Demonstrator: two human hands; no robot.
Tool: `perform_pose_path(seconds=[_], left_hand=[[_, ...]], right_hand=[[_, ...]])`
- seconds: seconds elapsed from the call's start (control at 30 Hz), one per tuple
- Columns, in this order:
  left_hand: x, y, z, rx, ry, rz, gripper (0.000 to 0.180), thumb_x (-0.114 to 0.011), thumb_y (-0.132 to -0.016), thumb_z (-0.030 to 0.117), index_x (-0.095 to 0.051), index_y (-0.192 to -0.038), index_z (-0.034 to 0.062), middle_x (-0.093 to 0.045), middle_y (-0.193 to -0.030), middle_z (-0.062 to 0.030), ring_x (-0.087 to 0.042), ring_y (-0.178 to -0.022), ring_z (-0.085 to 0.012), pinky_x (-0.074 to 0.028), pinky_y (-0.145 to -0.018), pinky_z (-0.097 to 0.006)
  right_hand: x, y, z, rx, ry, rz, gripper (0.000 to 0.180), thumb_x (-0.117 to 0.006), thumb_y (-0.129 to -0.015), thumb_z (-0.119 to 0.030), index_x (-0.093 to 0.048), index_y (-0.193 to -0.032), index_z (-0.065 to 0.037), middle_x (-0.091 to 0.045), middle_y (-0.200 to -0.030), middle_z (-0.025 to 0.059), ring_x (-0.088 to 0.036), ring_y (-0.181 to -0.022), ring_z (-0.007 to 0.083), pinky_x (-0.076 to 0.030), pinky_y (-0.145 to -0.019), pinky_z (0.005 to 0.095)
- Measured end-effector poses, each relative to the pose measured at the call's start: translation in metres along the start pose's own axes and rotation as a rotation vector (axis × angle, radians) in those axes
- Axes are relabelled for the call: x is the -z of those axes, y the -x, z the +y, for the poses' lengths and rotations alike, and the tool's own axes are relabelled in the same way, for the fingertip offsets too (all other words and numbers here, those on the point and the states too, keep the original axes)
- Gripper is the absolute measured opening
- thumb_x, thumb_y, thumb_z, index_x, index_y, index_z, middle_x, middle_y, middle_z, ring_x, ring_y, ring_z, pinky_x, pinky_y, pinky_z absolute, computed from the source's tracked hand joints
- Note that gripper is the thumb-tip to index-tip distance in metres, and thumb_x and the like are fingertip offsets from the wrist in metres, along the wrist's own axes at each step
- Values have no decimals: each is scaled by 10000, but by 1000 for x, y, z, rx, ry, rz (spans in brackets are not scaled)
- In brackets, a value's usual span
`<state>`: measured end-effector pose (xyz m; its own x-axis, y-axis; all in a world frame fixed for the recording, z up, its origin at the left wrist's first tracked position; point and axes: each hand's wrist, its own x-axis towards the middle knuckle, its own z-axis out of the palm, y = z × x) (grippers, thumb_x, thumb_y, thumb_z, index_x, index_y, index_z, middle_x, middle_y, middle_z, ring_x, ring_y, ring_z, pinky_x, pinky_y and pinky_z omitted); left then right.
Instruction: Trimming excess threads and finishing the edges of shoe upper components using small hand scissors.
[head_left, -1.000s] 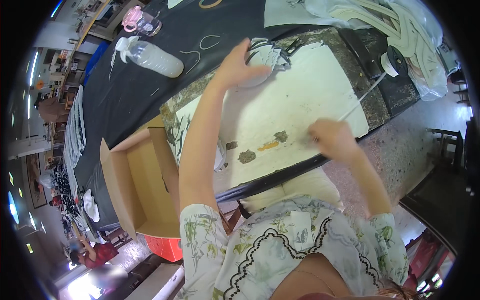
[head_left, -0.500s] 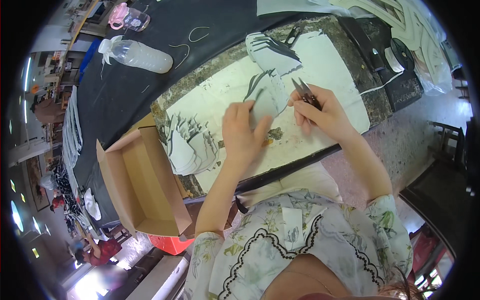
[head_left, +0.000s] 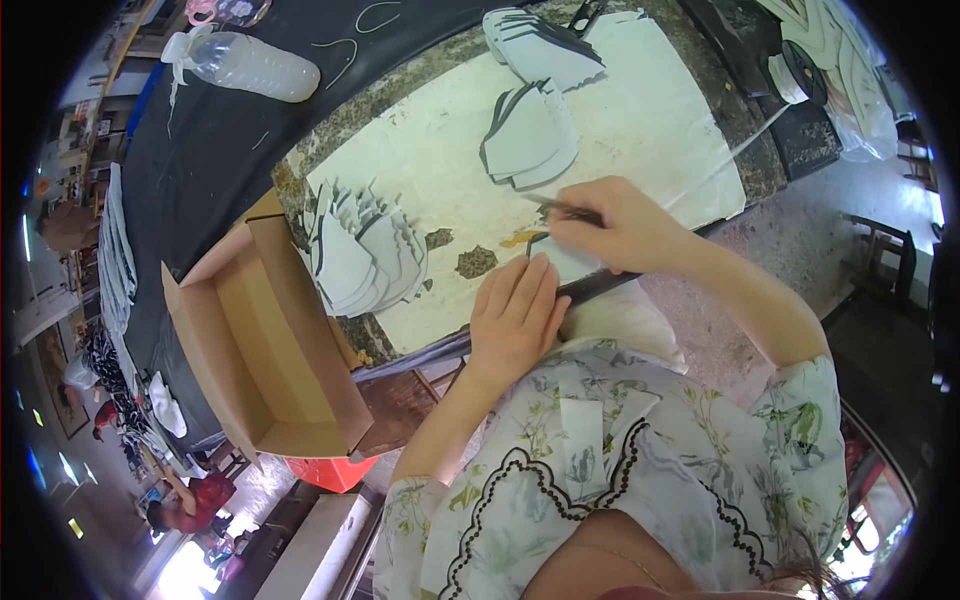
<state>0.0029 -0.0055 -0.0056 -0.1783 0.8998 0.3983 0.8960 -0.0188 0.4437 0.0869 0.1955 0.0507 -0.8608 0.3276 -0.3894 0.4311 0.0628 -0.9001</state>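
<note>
My right hand is closed around dark thread snips, their blades pointing left over the work board. Below it, at the board's near edge, lies a pale grey-white cut piece with a dark edge, partly covered by this hand. My left hand rests flat, fingers stretched out, its fingertips by that piece's left side; whether they press on it is hard to see. Farther off sits a small stack of similar pieces, with another stack behind it. A fanned pile of pieces lies at the left.
An open cardboard box stands left of the board. A clear plastic bottle lies on the dark cloth at the far left. At the right are a spool and a bag of pale pieces. A second dark tool lies at the back.
Both hands have come nearer to me, from the middle stack to the board's near edge. My left hand has left that stack. The snips, earlier pointing away, now point left. The view has shifted.
</note>
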Motion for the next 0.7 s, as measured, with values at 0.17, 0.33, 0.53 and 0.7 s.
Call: perform_pose_path(seconds=[0.17,0.33,0.53,0.7], left_hand=[[4,4,0,6,-79,15,355,-722,-787,142,-647,-1107,10,-611,-1147,-122,-572,-1054,-301,-482,-880,-433],[3,2,0,23,-29,48,367,-721,-787,140,-643,-1120,8,-608,-1148,-120,-568,-1056,-301,-469,-874,-430],[2,-2,0,126,-28,62,394,-734,-785,156,-628,-1142,28,-615,-1238,-114,-560,-1081,-311,-418,-929,-429],[2,-6,1,94,-117,-22,387,-717,-803,181,-622,-1146,28,-610,-1255,-117,-554,-1108,-313,-403,-942,-426]], right_hand=[[-15,-10,11,-79,126,-135,197,-591,-889,-141,-588,-770,17,-558,-569,40,-582,-457,106,-428,-432,262],[-13,-7,10,-55,84,-117,193,-573,-874,-115,-577,-735,19,-569,-549,49,-611,-460,124,-448,-435,263],[-14,-9,9,-76,83,-126,177,-563,-871,-94,-582,-745,28,-570,-556,56,-618,-469,130,-455,-441,264],[-10,-8,12,-69,115,-122,185,-568,-875,-103,-594,-762,41,-577,-564,68,-608,-465,135,-460,-445,272]])
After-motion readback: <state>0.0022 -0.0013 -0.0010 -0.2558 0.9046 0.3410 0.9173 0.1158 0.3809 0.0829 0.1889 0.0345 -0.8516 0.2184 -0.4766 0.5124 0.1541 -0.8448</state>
